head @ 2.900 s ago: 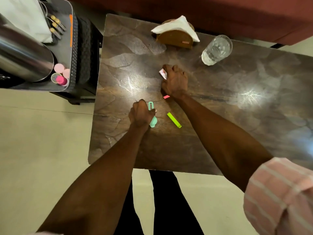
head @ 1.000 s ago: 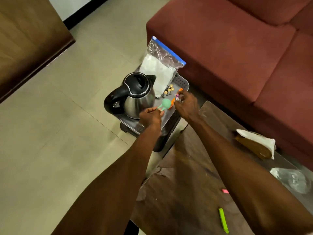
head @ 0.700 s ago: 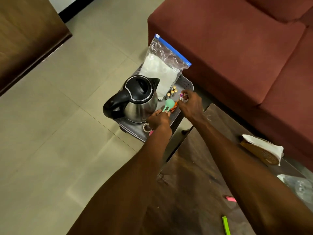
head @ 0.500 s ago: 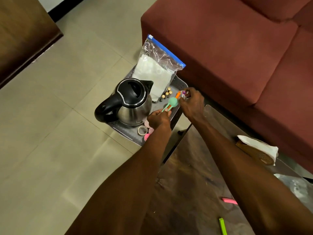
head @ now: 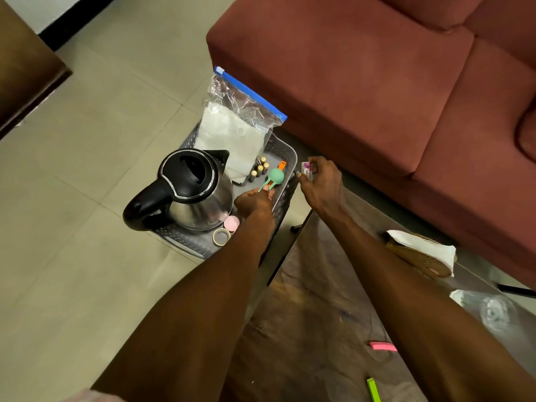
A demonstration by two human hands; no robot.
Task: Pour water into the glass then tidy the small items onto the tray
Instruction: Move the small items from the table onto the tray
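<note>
Both hands (head: 290, 195) (each holding something) over the tray (head: 291, 158).

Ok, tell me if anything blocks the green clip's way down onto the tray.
Nothing visible blocks it. The left hand holds the green clip just above the tray, over an orange clip lying there. The kettle stands to one side and the batteries lie just beyond.

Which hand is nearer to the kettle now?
Left. The left hand is just beside the kettle, over the tray; the right hand is beyond the tray's far edge.
</note>
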